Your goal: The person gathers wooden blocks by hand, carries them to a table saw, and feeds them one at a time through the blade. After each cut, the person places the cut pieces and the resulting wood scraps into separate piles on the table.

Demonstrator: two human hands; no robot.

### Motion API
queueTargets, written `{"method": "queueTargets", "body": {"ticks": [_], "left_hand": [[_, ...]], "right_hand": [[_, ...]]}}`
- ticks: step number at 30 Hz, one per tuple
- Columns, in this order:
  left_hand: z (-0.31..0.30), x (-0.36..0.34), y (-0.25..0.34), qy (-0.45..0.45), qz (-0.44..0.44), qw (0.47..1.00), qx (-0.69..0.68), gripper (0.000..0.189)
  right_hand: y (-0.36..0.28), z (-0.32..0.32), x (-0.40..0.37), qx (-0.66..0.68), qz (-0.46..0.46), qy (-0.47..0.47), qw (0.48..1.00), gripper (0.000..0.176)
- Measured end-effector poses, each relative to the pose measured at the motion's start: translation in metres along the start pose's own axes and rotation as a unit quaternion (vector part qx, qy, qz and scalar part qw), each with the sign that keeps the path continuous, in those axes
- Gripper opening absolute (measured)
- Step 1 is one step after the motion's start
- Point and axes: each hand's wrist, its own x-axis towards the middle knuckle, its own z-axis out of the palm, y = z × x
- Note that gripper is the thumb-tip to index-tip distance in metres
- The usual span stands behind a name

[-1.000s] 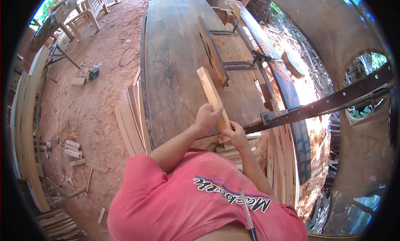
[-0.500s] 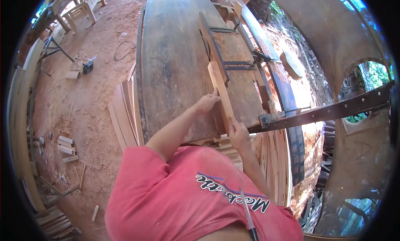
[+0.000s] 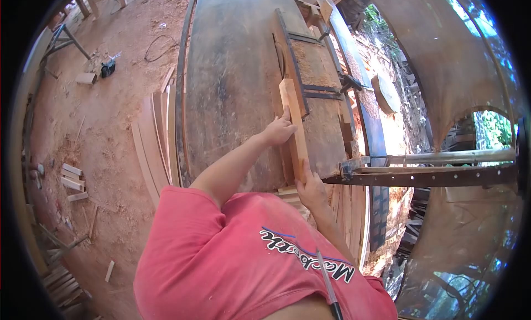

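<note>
A light, squared length of wood (image 3: 295,123) lies on the broad worn saw table (image 3: 232,87), alongside a dark metal-edged guide (image 3: 292,65). My left hand (image 3: 280,131) presses against its left side, index finger stretched along the wood and the other fingers curled. At the near end, my right hand (image 3: 312,191) grips it with fingertips on the wood. Just beyond the far end is a dark narrow slot (image 3: 280,57) in the table; a blade cannot be made out clearly.
Boards (image 3: 149,148) lean at the table's left side. On the dusty ground are small wood offcuts (image 3: 72,179) and a black bag-like object (image 3: 108,69). A perforated metal bar (image 3: 431,177) juts out at right, near a hanging brown sheet (image 3: 442,60). A pen (image 3: 329,281) hangs at my shirt.
The wood has slid a little forward along the guide, toward the slot. My left hand has gone forward with it. The whole view has shifted slightly.
</note>
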Motion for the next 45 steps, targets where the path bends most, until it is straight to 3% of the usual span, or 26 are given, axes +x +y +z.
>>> {"method": "queueTargets", "body": {"ticks": [2,5,21,23,30,33,35,45], "left_hand": [[0.002,0.000,0.005,0.018,0.040,0.992,0.120,0.054],[0.006,0.004,-0.002,0.044,0.060,0.987,0.143,0.051],[-0.011,0.031,-0.004,0.075,0.063,0.981,0.167,0.047],[-0.017,0.031,0.000,0.031,0.055,0.982,0.175,0.051],[-0.026,0.033,0.008,0.013,0.033,0.981,0.189,0.052],[-0.025,0.040,0.002,0.017,0.035,0.980,0.193,0.052],[-0.023,0.041,-0.002,0.069,0.072,0.979,0.178,0.047],[-0.029,0.047,-0.002,0.062,0.071,0.979,0.178,0.048]], "right_hand": [[-0.002,-0.002,0.005,-0.009,0.003,-0.010,1.000,0.075],[0.001,0.001,0.012,-0.018,0.002,-0.016,1.000,0.075],[-0.002,-0.001,0.045,-0.016,-0.024,-0.010,1.000,0.073],[-0.002,-0.001,0.049,-0.016,-0.019,-0.014,1.000,0.073],[-0.007,-0.005,0.058,-0.016,0.000,-0.027,0.999,0.074],[-0.012,-0.009,0.061,-0.014,0.005,-0.031,0.999,0.074],[-0.011,-0.008,0.063,-0.014,0.005,-0.030,0.999,0.074],[-0.013,-0.008,0.071,-0.013,0.005,-0.032,0.999,0.074]]}}
